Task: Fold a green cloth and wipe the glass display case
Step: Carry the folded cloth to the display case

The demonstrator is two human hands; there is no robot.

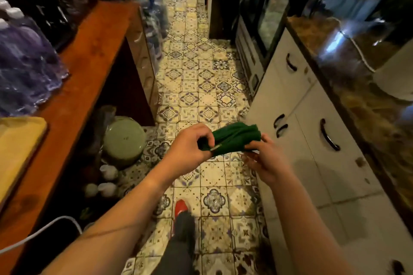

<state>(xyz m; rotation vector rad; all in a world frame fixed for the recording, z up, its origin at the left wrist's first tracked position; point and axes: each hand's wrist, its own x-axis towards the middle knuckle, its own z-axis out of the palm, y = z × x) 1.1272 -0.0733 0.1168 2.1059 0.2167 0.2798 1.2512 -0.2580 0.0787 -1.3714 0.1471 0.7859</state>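
Both hands are held out in front of the person at about waist height, over a narrow aisle of patterned floor tiles [196,87]. Between them is the green cloth [232,138], bunched into a thick, loosely folded bundle and held in the air, touching no surface. The left hand [190,147] pinches the near left end of the cloth, thumb and forefinger closed on a corner where a small pale tag or edge shows. The right hand [270,158] grips the right end from below, fingers curled around the fabric.

To the right runs a row of white cabinets [297,105] with dark curved handles, topped by a mottled brown stone counter [357,96]. Farther down that side stands the glass display case [270,15], dark-framed, its pane catching reflections; it is well apart from the cloth.

On the left is a reddish wooden counter [89,56] with plastic-wrapped bottles [24,60] on it. In the open space underneath sits a pale green lidded pot [124,138]. Large blue water jugs [154,20] stand on the floor farther down. Below the hands, a red shoe [181,206] and a dark trouser leg show on the tiles.
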